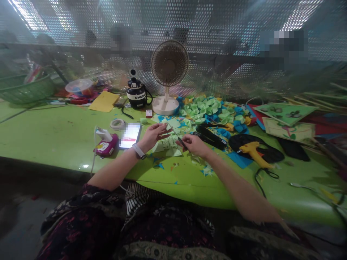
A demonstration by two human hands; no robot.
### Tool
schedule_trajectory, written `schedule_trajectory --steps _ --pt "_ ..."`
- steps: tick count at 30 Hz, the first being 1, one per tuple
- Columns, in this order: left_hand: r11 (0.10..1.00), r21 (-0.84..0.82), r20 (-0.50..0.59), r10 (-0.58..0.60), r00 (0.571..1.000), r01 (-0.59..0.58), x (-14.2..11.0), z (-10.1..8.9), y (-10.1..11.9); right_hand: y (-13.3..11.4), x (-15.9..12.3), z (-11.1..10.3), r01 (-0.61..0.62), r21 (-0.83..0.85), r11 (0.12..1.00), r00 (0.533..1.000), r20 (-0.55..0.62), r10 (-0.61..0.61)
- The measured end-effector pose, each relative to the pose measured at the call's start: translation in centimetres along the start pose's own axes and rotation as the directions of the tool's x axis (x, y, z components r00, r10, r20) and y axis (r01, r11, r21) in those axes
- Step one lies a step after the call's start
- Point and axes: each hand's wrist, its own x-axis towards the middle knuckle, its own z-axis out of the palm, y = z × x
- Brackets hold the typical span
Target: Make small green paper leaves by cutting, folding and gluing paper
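Far left of the left hand, along the back of the bench (59,130), we note a green basket (27,90) of woven look and, nearer, a flat, matte yellow sheet (104,101). Closer in: a glossy purple box (110,147) with a white plug seated in it, and a pale tape roll (111,124), ring-shaped. A phone (129,140) lies face up just beside the left wrist, presumably so its lit screen can be glanced at.

The left hand (155,134) has thumb and forefinger near each other, other fingers loosely extended; we cannot tell whether it pinches anything. Beyond it stands a fan (170,63), round wire cage on a smooth cream base.

The dark-handled tool (181,141), slim with a metallic end, lies between the hands, pinched in the right hand (193,143). Its end slants toward the left fingertips; we judge this grip suits fine control.

Below the hands: thin, angular paper scraps (175,151). Beyond the right hand: a heap of curled paper flowers (203,108). Just right, a black stapler (213,139); farther right, a yellow glue gun (252,150) on a soft-looking black pad (273,154), perhaps rested there to spare the bench.
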Motion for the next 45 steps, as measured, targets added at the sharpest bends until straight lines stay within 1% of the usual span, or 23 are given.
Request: schedule_trajectory --steps 3,8,16,20,24,29,32,38,45 --pt "0.999 0.027 -0.017 0.030 0.999 -0.030 0.12 -0.03 -0.06 -0.15 -0.08 0.08 -0.002 -0.002 1.000 1.000 0.006 0.002" --pt "0.997 0.064 0.008 0.033 0.999 -0.034 0.03 0.10 -0.15 -0.22 -0.24 0.13 0.005 -0.033 0.999 1.000 0.011 -0.005" --pt "0.996 0.069 0.017 0.048 0.999 -0.049 0.11 0.02 -0.28 0.12 -0.03 0.13 0.041 -0.037 0.998 0.999 0.003 -0.041" --pt "0.996 0.068 0.019 0.049 0.999 -0.050 0.16 0.00 -0.25 0.06 -0.08 0.25 0.027 -0.017 0.999 1.000 0.004 -0.027" --pt "0.994 0.091 0.045 0.054 0.998 -0.058 0.08 0.07 -0.35 0.01 -0.15 0.38 0.002 -0.006 1.000 1.000 0.005 -0.002" --pt "0.993 0.101 0.060 0.059 0.996 -0.064 0.05 0.11 -0.64 0.20 -0.05 0.37 0.032 -0.033 0.999 0.999 -0.004 -0.033" --pt "0.994 0.092 0.064 0.056 0.996 -0.061 0.11 0.08 -0.73 0.18 -0.09 0.40 0.041 -0.019 0.999 0.999 0.003 -0.041" --pt "0.994 0.090 0.072 0.061 0.996 -0.067 0.28 -0.07 -0.85 -0.14 -0.27 0.54 0.018 0.000 1.000 1.000 -0.006 -0.018" --pt "0.994 0.100 0.072 0.042 0.996 -0.050 0.21 -0.02 -0.81 0.32 -0.04 0.53 0.006 0.018 1.000 1.000 0.004 -0.006"
